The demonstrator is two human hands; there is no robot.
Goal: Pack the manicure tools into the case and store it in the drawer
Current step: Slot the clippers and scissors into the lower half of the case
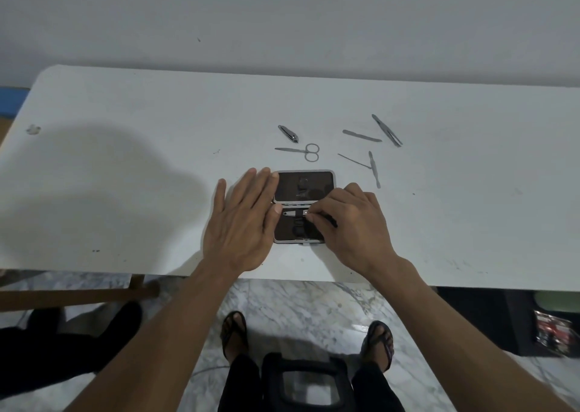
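Note:
A dark manicure case (pixel 303 185) lies open flat near the table's front edge, two halves one behind the other. My left hand (pixel 243 223) rests flat on the table against the case's left side, fingers spread. My right hand (pixel 351 226) pinches a silver nail clipper (pixel 293 213) lying across the top of the near half. Loose on the table behind the case are a second clipper (pixel 288 133), small scissors (pixel 303 150), tweezers (pixel 387 130), a flat file (pixel 361 135), a thin pick (pixel 353 160) and a cuticle pusher (pixel 373 169).
The white table (pixel 125 176) runs along a white wall. Below its front edge lie marble floor, my sandalled feet and a black stool (pixel 306 380). Dark storage (pixel 533 320) stands under the table at the right. A wooden frame (pixel 78 295) shows at the left.

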